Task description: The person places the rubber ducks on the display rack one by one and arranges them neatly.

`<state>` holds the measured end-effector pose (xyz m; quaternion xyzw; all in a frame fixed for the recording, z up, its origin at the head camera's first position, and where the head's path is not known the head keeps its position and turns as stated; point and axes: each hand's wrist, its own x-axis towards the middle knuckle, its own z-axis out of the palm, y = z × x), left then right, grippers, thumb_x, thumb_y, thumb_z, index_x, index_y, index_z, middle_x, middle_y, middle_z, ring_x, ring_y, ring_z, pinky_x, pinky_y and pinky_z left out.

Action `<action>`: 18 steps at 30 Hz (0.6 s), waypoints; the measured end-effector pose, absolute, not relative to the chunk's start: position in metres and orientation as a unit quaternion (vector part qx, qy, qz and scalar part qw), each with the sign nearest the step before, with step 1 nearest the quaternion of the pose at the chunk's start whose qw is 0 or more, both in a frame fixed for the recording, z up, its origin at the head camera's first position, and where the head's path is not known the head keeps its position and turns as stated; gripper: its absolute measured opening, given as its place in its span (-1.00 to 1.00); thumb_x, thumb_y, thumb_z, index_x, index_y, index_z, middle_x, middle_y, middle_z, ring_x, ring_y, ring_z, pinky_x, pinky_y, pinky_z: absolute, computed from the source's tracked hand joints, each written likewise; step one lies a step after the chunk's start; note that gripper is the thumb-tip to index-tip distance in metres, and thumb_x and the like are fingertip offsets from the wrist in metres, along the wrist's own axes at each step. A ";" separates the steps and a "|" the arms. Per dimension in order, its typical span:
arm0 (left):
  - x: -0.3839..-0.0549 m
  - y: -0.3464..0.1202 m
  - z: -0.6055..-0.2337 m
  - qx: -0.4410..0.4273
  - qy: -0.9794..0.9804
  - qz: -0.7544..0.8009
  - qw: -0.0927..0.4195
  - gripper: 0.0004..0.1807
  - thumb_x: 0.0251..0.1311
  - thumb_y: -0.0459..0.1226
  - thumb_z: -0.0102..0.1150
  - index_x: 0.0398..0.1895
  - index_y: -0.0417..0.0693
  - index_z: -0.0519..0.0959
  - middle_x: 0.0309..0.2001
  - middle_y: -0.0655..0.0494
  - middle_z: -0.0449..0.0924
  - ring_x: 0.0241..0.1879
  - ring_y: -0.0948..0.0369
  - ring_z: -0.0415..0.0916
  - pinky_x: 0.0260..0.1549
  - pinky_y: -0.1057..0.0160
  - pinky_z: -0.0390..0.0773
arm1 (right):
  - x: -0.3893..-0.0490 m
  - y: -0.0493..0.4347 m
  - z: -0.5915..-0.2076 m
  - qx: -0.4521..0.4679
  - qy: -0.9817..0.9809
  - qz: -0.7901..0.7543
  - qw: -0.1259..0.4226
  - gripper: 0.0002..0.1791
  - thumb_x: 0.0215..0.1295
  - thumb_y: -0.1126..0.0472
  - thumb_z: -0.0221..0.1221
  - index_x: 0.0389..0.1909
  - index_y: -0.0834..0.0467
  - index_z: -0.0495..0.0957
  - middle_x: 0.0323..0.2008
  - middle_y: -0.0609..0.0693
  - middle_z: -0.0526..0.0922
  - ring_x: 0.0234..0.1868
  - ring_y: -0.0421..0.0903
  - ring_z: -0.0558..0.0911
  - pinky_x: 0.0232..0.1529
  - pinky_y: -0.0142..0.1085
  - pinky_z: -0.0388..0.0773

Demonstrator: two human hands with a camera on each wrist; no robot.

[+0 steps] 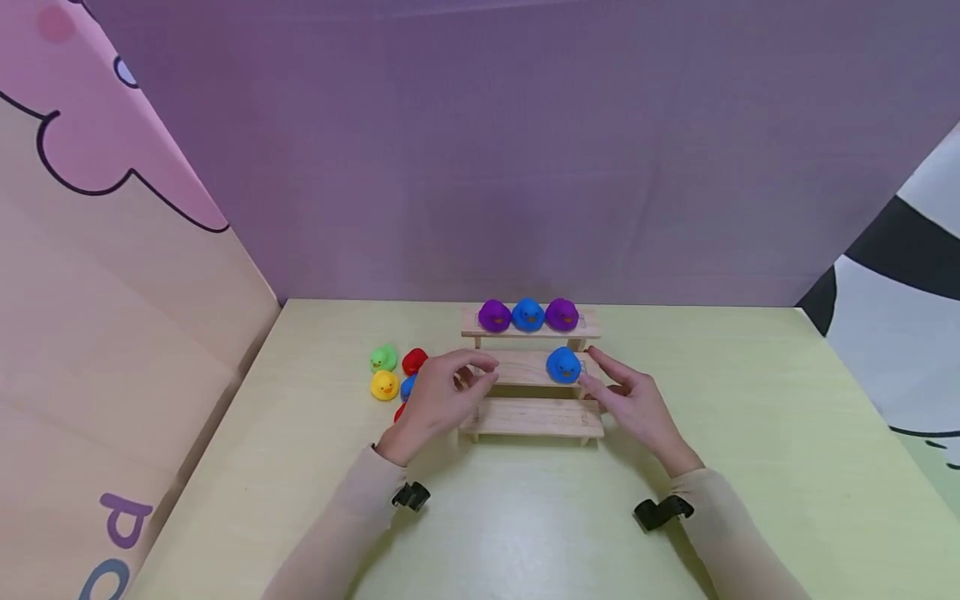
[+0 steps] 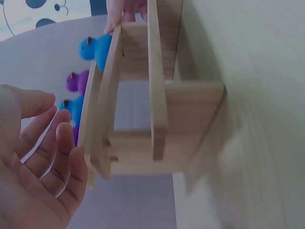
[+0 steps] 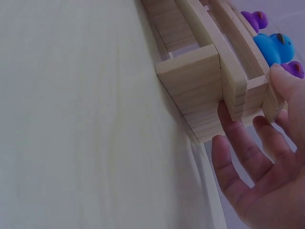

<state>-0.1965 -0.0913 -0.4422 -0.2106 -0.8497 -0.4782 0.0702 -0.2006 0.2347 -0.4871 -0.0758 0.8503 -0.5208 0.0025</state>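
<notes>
A three-step wooden stand (image 1: pixel 536 417) stands on the table. On its middle step, near the right end, sits a blue rubber duck (image 1: pixel 564 365). My right hand (image 1: pixel 637 408) grips the stand's right end, thumb and index finger at the middle step beside that duck; the right wrist view shows other fingers by the step ends. At the stand's left end hovers my left hand (image 1: pixel 446 396), fingers loosely bent and nothing between them. The top step carries a purple duck (image 1: pixel 494 316), a blue duck (image 1: pixel 528 315) and another purple duck (image 1: pixel 562 315).
Left of the stand lie a green duck (image 1: pixel 383 357), a yellow duck (image 1: pixel 385 385) and a red duck (image 1: pixel 414 361), with more ducks partly hidden behind my left hand. A purple cloth wall (image 1: pixel 525 150) rises behind the table (image 1: pixel 517 517); a printed panel (image 1: pixel 112 275) flanks the left side.
</notes>
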 end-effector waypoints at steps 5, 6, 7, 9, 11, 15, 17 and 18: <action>-0.196 -0.107 -0.446 -0.184 -0.856 -0.479 0.071 -0.81 0.40 -0.16 0.37 0.01 0.12 0.80 -0.15 0.28 0.80 -0.32 0.28 0.61 -0.34 0.28 0.64 | -0.200 0.235 -0.487 -0.074 0.847 -0.526 0.005 -0.27 0.56 -0.08 0.24 0.63 0.05 0.29 0.62 0.17 0.30 0.00 0.03 0.85 -0.02 -0.52 0.64; -0.195 -0.111 -0.446 -0.179 -0.858 -0.475 0.072 -0.81 0.39 -0.17 0.38 0.00 0.11 0.80 -0.14 0.27 0.80 -0.31 0.27 0.60 -0.33 0.27 0.63 | -0.200 0.235 -0.487 -0.074 0.846 -0.528 0.005 -0.27 0.57 -0.08 0.24 0.64 0.05 0.29 0.62 0.18 0.30 -0.02 0.00 0.85 -0.03 -0.51 0.65; -0.195 -0.114 -0.447 -0.174 -0.862 -0.471 0.072 -0.81 0.38 -0.17 0.38 0.00 0.11 0.80 -0.13 0.26 0.80 -0.31 0.27 0.60 -0.33 0.27 0.63 | -0.200 0.235 -0.487 -0.074 0.843 -0.532 0.006 -0.27 0.57 -0.07 0.24 0.63 0.05 0.29 0.62 0.19 0.29 -0.03 -0.03 0.85 -0.03 -0.51 0.65; -0.194 -0.120 -0.449 -0.166 -0.869 -0.461 0.074 -0.81 0.38 -0.18 0.39 0.00 0.11 0.80 -0.11 0.26 0.81 -0.32 0.27 0.59 -0.34 0.29 0.61 | -0.200 0.234 -0.488 -0.073 0.840 -0.538 0.008 -0.27 0.56 -0.06 0.25 0.63 0.06 0.30 0.62 0.20 0.28 -0.06 -0.08 0.86 -0.04 -0.50 0.66; -0.194 -0.125 -0.450 -0.158 -0.872 -0.457 0.075 -0.82 0.37 -0.18 0.40 -0.01 0.11 0.80 -0.13 0.23 0.80 -0.34 0.26 0.58 -0.37 0.29 0.58 | -0.200 0.234 -0.489 -0.073 0.838 -0.540 0.008 -0.27 0.56 -0.05 0.25 0.63 0.07 0.29 0.62 0.22 0.27 -0.07 -0.10 0.86 -0.04 -0.50 0.66; -0.192 -0.136 -0.450 -0.141 -0.872 -0.463 0.076 -0.82 0.37 -0.19 0.40 -0.02 0.09 0.81 -0.23 0.17 0.76 -0.42 0.17 0.57 -0.43 0.29 0.56 | -0.200 0.233 -0.489 -0.075 0.838 -0.541 0.008 -0.26 0.56 -0.05 0.25 0.63 0.07 0.30 0.62 0.21 0.27 -0.07 -0.12 0.85 -0.05 -0.49 0.67; -0.191 -0.141 -0.450 -0.135 -0.871 -0.465 0.076 -0.82 0.37 -0.20 0.40 -0.01 0.08 0.81 -0.24 0.16 0.76 -0.44 0.15 0.57 -0.43 0.28 0.56 | -0.201 0.232 -0.489 -0.077 0.840 -0.538 0.007 -0.27 0.56 -0.06 0.25 0.63 0.06 0.30 0.62 0.20 0.28 -0.08 -0.14 0.85 -0.05 -0.48 0.67; -0.192 -0.144 -0.451 -0.132 -0.873 -0.464 0.076 -0.81 0.38 -0.20 0.39 0.00 0.08 0.80 -0.22 0.17 0.77 -0.44 0.16 0.58 -0.41 0.28 0.57 | -0.201 0.232 -0.489 -0.076 0.840 -0.537 0.007 -0.27 0.56 -0.07 0.25 0.63 0.05 0.31 0.62 0.19 0.28 -0.08 -0.15 0.85 -0.05 -0.48 0.67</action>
